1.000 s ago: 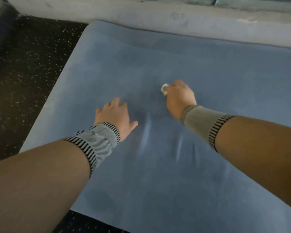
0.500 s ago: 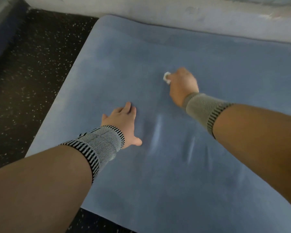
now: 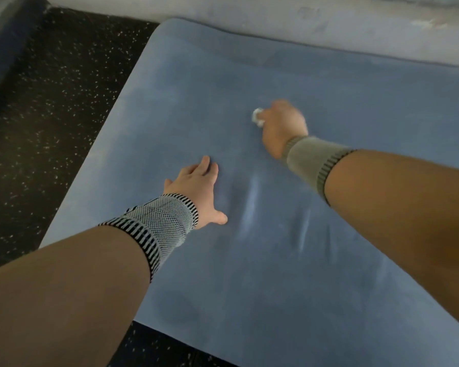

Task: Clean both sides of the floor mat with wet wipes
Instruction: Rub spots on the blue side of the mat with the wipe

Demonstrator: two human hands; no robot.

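Gripping a wet wipe (image 3: 257,117), the right hand (image 3: 281,125) works mid-mat (image 3: 329,260); left hand (image 3: 196,189) presses flat.

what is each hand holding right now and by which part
The right hand grips a balled-up wet wipe, only its end poking out. The left hand holds nothing, resting flat on the mat.

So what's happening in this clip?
A person is wiping a blue floor mat laid on dark speckled flooring. The right hand grips a balled white wet wipe against the mat's middle, while the left hand rests flat on the mat. Creases show between the arms.
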